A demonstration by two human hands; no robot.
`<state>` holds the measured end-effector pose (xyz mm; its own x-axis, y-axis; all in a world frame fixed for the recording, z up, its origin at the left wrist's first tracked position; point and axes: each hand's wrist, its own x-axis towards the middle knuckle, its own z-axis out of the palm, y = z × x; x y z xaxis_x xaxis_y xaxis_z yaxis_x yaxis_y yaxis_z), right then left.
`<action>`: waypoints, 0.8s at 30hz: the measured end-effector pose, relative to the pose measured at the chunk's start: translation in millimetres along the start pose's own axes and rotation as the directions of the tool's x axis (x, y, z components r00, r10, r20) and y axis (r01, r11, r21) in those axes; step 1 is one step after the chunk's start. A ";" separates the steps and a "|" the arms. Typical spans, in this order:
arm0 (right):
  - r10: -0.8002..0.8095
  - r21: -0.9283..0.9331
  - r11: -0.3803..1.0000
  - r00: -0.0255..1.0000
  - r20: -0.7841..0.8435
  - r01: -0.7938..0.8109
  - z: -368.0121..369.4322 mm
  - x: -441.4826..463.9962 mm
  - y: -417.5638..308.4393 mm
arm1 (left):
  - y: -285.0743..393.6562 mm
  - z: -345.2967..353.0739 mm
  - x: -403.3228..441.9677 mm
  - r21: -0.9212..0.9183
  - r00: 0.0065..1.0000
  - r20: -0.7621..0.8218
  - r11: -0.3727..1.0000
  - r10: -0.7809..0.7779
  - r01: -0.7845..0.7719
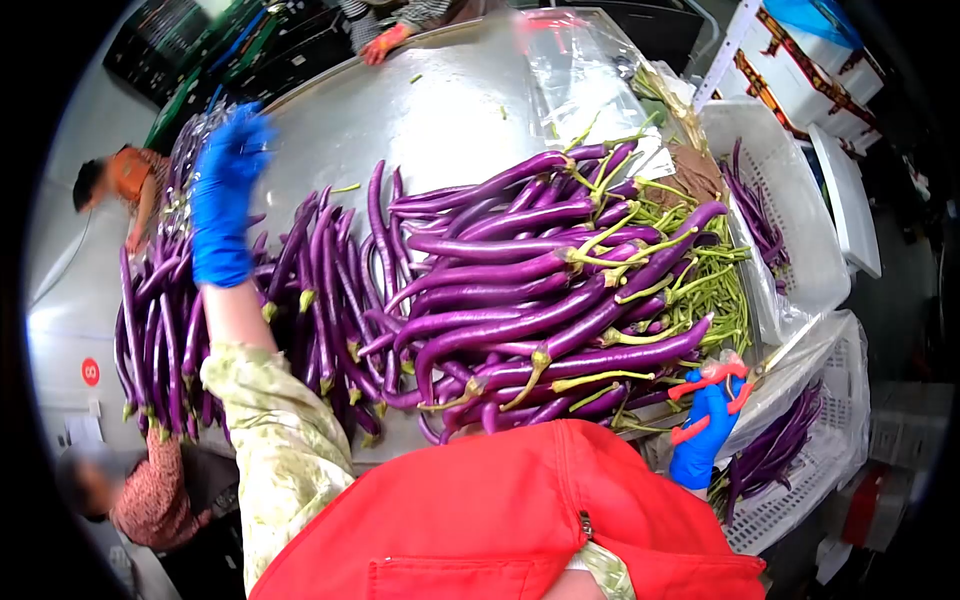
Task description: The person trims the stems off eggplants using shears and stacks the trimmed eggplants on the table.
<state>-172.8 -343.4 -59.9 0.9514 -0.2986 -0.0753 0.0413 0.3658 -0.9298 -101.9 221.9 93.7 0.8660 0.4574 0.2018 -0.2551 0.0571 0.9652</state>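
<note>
My left hand (pixel 226 190), in a blue glove, is raised over the left part of the metal table, beside bagged eggplants; its fingers are smeared by motion. At the lower right, my right hand (pixel 704 430), also gloved in blue, holds red-handled scissors (pixel 722 374). Long purple eggplants (pixel 520 270) with green stems lie heaped between my hands. More eggplants (pixel 165 330) are laid out at the left. Cut green stems (pixel 722 295) are piled at the right edge of the heap.
White crates (pixel 845 400) with plastic liners and eggplants stand at the right. Clear plastic bags (pixel 585 85) lie at the table's back. Across the table (pixel 430 100) is a person's red-gloved hand (pixel 386 44). Two people (pixel 150 175) (pixel 160 500) are at the left. Dark crates (pixel 180 50) stand behind.
</note>
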 end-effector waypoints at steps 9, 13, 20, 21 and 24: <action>0.099 -0.055 0.993 0.992 -0.083 -0.104 5.9 5.4 2.2 | -228.1 198.1 20.8 0.541 0.469 0.703 0.830 -0.535 0.135; 0.147 -0.054 0.986 0.980 -0.137 -0.156 6.1 4.8 3.7 | -223.4 209.3 44.1 0.605 0.599 0.578 0.783 -0.555 0.142; 0.268 -0.075 0.959 0.960 -0.077 -0.274 8.7 18.6 14.9 | -212.9 257.5 51.0 0.762 0.627 0.479 0.646 -0.615 0.052; 0.270 -0.065 0.960 0.961 -0.057 -0.273 7.7 18.3 15.0 | -266.6 250.3 62.9 0.709 0.503 0.579 0.701 -0.642 0.080; 0.272 -0.029 0.962 0.962 0.004 -0.272 -1.2 17.0 14.8 | -279.7 251.7 63.0 0.679 0.413 0.588 0.702 -0.696 0.216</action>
<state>-156.3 -344.1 -75.4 0.9278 -0.1844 -0.3243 -0.2280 0.4076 -0.8842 132.2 11.4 -121.8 0.7875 -0.3727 -0.4908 0.2999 -0.4640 0.8335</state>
